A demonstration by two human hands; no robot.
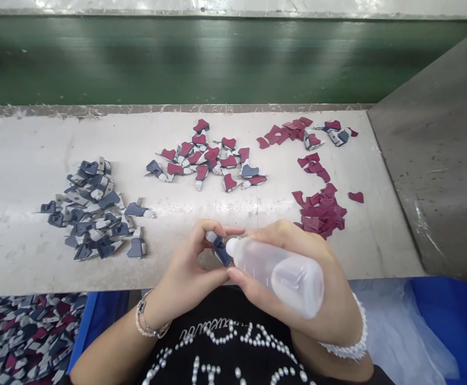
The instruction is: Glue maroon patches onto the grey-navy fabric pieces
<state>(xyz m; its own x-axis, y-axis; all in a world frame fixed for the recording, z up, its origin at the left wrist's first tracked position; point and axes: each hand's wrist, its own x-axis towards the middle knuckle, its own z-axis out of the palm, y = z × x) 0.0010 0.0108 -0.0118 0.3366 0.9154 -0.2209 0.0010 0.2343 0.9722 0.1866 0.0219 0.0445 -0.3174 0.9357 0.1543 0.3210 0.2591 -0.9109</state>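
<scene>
Between the thumb and fingers of my left hand [193, 267] is a small dark blue and grey plastic part [220, 250], its hollow side facing up. My right hand [297, 262] grips a translucent squeeze bottle [277, 272] lying tilted, its white nozzle right at the blue part. Whether the nozzle touches the part I cannot tell. To the left lies a heap of similar blue and grey parts [97, 214]. Ahead of my hands are several such parts with maroon tops [195, 158]. A pile of loose maroon pieces [323, 211] sits beyond my right hand.
More maroon pieces [289, 131] and a few parts [313, 140] lie at the back right of the white table [24, 160]. A green conveyor belt [177, 61] runs behind. A metal panel [442, 160] bounds the right. A full blue bin [84, 331] stands lower left.
</scene>
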